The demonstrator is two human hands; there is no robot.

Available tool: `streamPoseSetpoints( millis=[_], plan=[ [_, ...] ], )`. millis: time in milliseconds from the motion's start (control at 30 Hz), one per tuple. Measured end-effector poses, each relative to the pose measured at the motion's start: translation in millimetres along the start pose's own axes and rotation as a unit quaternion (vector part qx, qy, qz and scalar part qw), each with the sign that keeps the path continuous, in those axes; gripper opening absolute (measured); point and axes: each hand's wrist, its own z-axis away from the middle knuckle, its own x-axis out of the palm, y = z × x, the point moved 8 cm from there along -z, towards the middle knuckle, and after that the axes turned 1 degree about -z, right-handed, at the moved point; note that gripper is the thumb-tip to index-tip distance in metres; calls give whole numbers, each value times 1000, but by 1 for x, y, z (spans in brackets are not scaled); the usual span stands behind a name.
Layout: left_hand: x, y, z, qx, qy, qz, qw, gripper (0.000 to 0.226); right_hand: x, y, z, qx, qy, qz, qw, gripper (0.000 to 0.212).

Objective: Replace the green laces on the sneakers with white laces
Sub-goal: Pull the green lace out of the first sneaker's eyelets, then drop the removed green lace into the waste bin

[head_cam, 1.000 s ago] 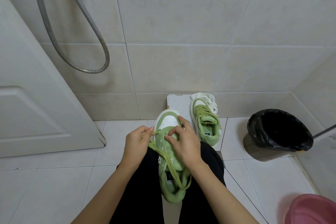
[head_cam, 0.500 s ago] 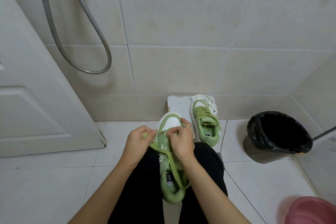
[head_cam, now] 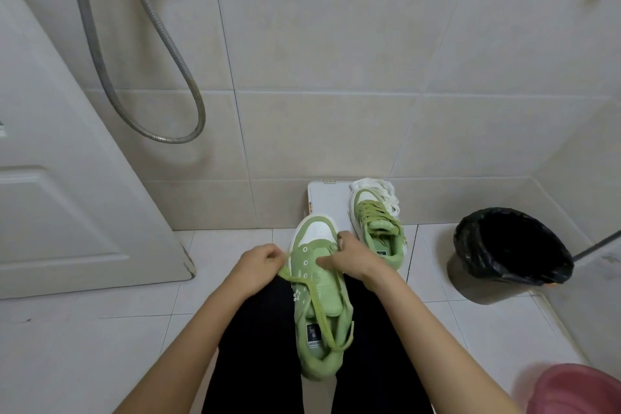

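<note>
Two green-and-white sneakers in a tiled bathroom, seen from above by a seated person in black trousers. The near sneaker (head_cam: 319, 296) lies between the person's knees, toe pointing away toward the wall and heel nearest the camera. A small dark label (head_cam: 314, 334) inside its opening carries pale writing too small to read, and a white flower mark (head_cam: 296, 295) shows on its left side. Its green lace (head_cam: 316, 311) passes only through the eyelets nearest the toe, and the loose lengths trail down over the tongue and loop by the heel. The left hand (head_cam: 258, 265) sits just left of the shoe with fingers curled tight, pinching one strand of the lace, which runs taut from the hand to a front eyelet. The right hand (head_cam: 356, 259) is on the shoe's right side near the toe, fingers curled over the edge and thumb pressed on the mesh tongue, gripping the sneaker; whether it also pinches the lace cannot be told. The second sneaker (head_cam: 379, 235) stands farther off to the right, laced in green, beside a white panel (head_cam: 327, 198) at the foot of the wall; the print on its insole is unreadable. A white bundle (head_cam: 386, 190), laces or cloth, touches its toe. To the right stands a bin (head_cam: 510, 252) lined with a black bag, and a pink basin (head_cam: 578, 390) fills the bottom right corner. On the left are a white door (head_cam: 67, 195) and a grey shower hose (head_cam: 161, 44) hanging in a loop
</note>
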Motion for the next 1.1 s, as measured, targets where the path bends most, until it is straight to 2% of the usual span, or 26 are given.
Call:
streamPoseSetpoints(
  millis=[33, 100, 200, 267, 333, 467, 600, 700, 800, 867, 900, 933, 1000, 1100],
  plan=[
    [5, 2, 0, 2, -21, -22, 1000, 23, 0, 0, -1, -1, -11, 6, 1000, 77],
    [12, 4, -1, 9, -41, -65, 997, 36, 0, 0, -1, -13, 1, 31, 999, 84],
    [21, 5, -5, 2, -83, -117, 990, 39, -2, 6, -1, -17, 67, 9, 998, 73],
    [28, 10, -8, -9, -113, -30, 993, 41, -8, 13, -2, -5, 120, -23, 993, 54],
    [32, 17, -8, -3, -111, 31, 993, 38, -14, 22, -5, 17, 161, -79, 984, 40],
    [30, 29, -26, 19, -66, 26, 997, 66, -29, 25, -26, 26, 170, -160, 972, 48],
    [26, 38, -68, 28, -20, 103, 994, 68, -55, 13, -71, 7, 181, -192, 964, 54],
    [37, 29, -109, -17, -31, 148, 988, 62, -71, 4, -115, -2, 197, -146, 969, 47],
    [55, 12, -151, -93, -44, 42, 994, 55, -81, -1, -164, -2, 216, -92, 972, 38],
    [56, 7, -179, -85, -22, -41, 995, 56, -81, 0, -196, 8, 201, -65, 977, 35],
    [55, 6, -191, -71, -6, -48, 996, 53, -81, 3, -211, 19, 188, -53, 981, 35],
    [53, 4, -202, -61, 7, -27, 998, 48, -81, 7, -225, 33, 176, -42, 983, 35],
    [51, -4, -219, -63, 32, 85, 994, 35, -83, 16, -246, 58, 163, -26, 985, 30],
    [45, -15, -225, -78, 64, 229, 968, 36, -85, 24, -255, 68, 176, -23, 982, 27]
  ],
)
